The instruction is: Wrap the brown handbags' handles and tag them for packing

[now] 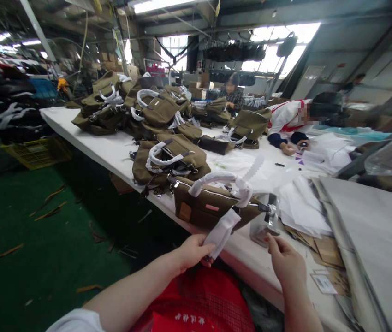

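Observation:
An olive-green handbag (pixel 201 205) with a pink label and a brown patch stands at the table's near edge, its handles wrapped in white. My left hand (pixel 196 251) is closed on a white-wrapped strip (pixel 221 233) that hangs in front of the bag. To the right, my right hand (pixel 284 256) has thumb and forefinger pinched at the lower edge of a clear and silvery dispenser-like object (pixel 267 221); whatever is between the fingertips is too small to make out.
More olive bags (pixel 168 157) are piled along the white table (pixel 90 147). White sheets (pixel 303 207) and brown card pieces (pixel 330 251) lie at right. Across the table a person in white and red (pixel 288 115) leans over it. A yellow crate (pixel 37 152) sits on the green floor.

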`<move>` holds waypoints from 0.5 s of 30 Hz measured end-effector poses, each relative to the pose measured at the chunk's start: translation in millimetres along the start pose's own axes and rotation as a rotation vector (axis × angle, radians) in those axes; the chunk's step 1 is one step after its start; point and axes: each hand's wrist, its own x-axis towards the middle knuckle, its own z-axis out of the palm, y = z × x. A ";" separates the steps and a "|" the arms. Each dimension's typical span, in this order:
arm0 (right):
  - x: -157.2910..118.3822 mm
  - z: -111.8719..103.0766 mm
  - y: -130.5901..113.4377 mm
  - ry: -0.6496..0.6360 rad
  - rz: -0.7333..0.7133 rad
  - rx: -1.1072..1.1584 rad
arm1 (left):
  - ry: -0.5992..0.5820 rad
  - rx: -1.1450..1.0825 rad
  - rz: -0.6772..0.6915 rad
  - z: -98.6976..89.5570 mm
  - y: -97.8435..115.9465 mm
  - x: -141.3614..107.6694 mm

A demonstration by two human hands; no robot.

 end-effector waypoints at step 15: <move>-72.9 30.9 -89.3 -0.646 -0.223 0.386 | 0.017 0.058 0.074 1.9 -0.7 -3.0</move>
